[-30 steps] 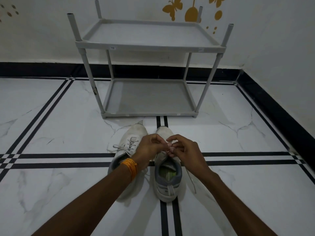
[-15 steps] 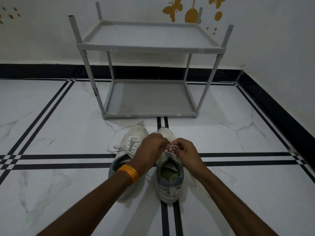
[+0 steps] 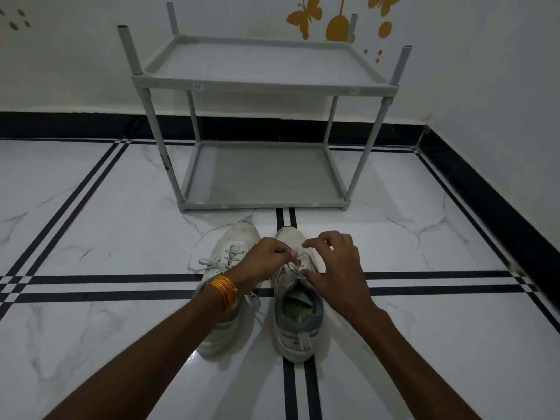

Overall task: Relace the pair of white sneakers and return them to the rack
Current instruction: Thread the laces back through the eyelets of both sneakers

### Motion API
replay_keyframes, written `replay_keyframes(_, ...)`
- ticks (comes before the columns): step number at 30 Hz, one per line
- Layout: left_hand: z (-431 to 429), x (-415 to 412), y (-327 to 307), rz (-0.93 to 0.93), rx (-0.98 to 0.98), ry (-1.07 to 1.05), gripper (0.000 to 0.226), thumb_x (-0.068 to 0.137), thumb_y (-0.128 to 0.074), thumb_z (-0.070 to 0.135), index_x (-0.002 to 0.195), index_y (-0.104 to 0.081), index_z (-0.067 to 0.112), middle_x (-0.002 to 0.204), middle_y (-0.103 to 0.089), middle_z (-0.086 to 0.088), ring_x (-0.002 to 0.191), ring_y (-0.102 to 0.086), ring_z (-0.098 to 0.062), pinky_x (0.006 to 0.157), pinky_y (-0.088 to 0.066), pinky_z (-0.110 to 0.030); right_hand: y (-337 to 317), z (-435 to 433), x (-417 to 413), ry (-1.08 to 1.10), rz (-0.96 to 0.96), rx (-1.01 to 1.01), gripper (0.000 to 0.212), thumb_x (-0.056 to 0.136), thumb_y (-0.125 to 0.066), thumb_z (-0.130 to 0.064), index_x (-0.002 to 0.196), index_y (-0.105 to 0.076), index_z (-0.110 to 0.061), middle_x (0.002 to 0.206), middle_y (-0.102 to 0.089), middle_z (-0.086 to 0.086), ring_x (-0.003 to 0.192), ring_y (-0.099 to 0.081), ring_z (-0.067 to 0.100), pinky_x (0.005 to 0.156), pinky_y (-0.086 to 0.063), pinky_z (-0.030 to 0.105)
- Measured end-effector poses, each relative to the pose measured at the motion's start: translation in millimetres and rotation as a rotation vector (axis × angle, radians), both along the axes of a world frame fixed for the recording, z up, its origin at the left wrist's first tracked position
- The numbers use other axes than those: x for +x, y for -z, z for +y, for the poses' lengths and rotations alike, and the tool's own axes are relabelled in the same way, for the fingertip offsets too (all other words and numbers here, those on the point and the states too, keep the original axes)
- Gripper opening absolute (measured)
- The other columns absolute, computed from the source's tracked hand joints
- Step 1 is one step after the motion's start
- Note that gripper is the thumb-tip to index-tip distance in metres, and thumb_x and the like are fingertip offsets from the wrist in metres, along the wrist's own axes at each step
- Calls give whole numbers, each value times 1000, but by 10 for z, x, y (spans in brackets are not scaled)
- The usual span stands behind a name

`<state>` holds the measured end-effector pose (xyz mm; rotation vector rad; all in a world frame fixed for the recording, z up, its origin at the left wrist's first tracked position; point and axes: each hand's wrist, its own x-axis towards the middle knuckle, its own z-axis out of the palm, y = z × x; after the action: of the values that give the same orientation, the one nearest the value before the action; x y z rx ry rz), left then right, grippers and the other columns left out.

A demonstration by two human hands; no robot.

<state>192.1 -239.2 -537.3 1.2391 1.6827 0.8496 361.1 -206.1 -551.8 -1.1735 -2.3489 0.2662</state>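
Observation:
Two white sneakers stand side by side on the floor, toes toward the rack. The left sneaker [image 3: 235, 247] has its laces threaded, and my left forearm crosses over it. On the right sneaker [image 3: 298, 325], my left hand [image 3: 265, 262] pinches the lace [image 3: 300, 263] above the tongue. Beside it, my right hand [image 3: 336, 274] hovers over the same spot with fingers spread, thumb close to the lace. The grey two-shelf rack [image 3: 260, 205] stands just beyond the toes with nothing on either shelf.
White marble floor with black stripe lines runs all around. A wall with a black skirting [image 3: 491, 195] closes the right side and the back. An orange thread band [image 3: 222, 291] sits on my left wrist.
My right hand has let go of the lace and spread its fingers, moving slightly right. My left hand still pinches the lace over the right sneaker.

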Motion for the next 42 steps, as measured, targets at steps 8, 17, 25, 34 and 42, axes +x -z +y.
replay_keyframes(8,12,-9,2,-40,-3,-12,22,93,-62,19,98,-77,4,106,-75,-13,102,-67,-20,91,-52,-33,-143,-14,-115,-110,-56,-33,17,92,-60,-25,92,-64,-9,92,-64,8,84,-45,18,72,-35,26)
replay_keyframes(17,-77,-42,-102,-402,-67,-183,21,87,-64,7,105,-75,6,102,-72,-7,90,-58,-17,76,-50,-27,-240,-3,-25,-68,14,-227,15,92,-59,-26,81,-58,-17,85,-62,3,82,-51,19,72,-39,28)
replay_keyframes(25,-172,-372,177,419,131,-319,21,76,-70,3,88,-77,19,73,-70,-1,67,-60,-13,73,-53,-30,31,17,532,6,-177,-267,19,94,-57,-21,76,-55,-15,76,-59,0,71,-53,17,66,-42,30)
replay_keyframes(34,-197,-312,197,637,143,-194,24,71,-67,-2,89,-75,12,94,-73,-10,89,-65,-27,77,-46,-29,308,-59,611,25,-213,-262,19,91,-58,-19,75,-59,-11,73,-55,-1,69,-48,17,63,-35,30)
replay_keyframes(42,-156,-448,255,507,105,-310,24,69,-67,3,84,-78,18,84,-74,-9,81,-67,-25,70,-45,-26,298,-94,608,36,-205,-302,21,91,-58,-20,71,-53,-16,73,-60,3,68,-50,17,62,-36,29)
